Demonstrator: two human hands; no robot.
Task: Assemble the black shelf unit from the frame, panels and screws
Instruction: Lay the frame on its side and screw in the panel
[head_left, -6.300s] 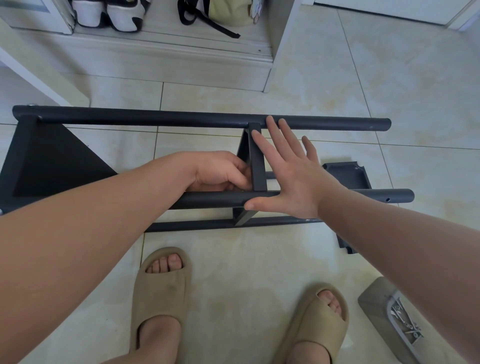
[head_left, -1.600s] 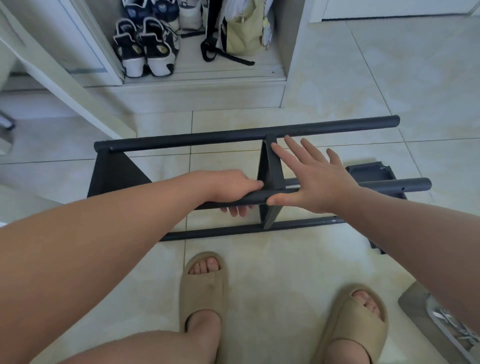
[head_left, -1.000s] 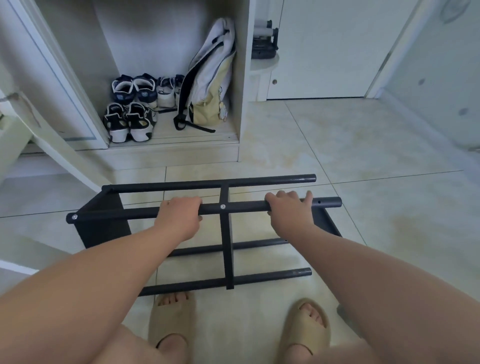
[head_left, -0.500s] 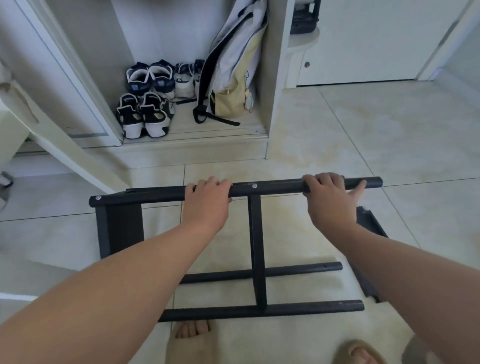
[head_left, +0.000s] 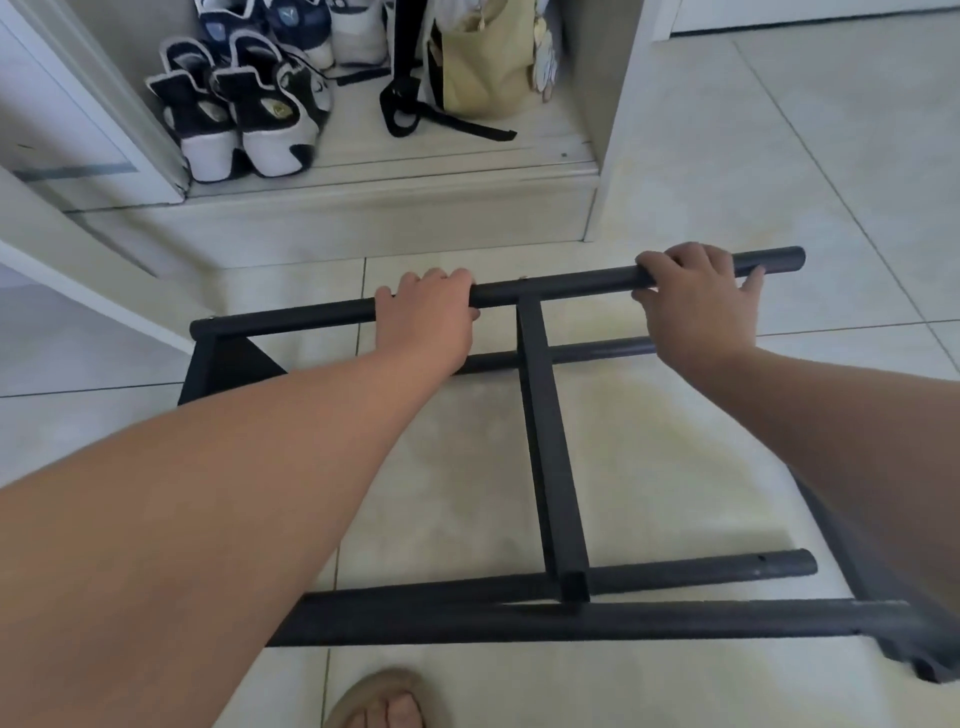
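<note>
Head view: the black tubular metal shelf frame (head_left: 551, 457) sits on the pale tiled floor (head_left: 727, 182). The left hand (head_left: 426, 319) and right hand (head_left: 696, 304) each curl tightly round its far upper tube (head_left: 576, 285), one either side of the crosspiece, probably so the frame turns evenly.

1 head-worn view; looks forward and down onto frame (head_left: 549, 441)

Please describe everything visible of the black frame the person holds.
The matte black metal frame has four round tubes joined by a flat crossbar and a dark panel at its left end. The left hand and right hand hold its top tube. Its lowest tube seems to rest on the pale tiled floor.
</note>
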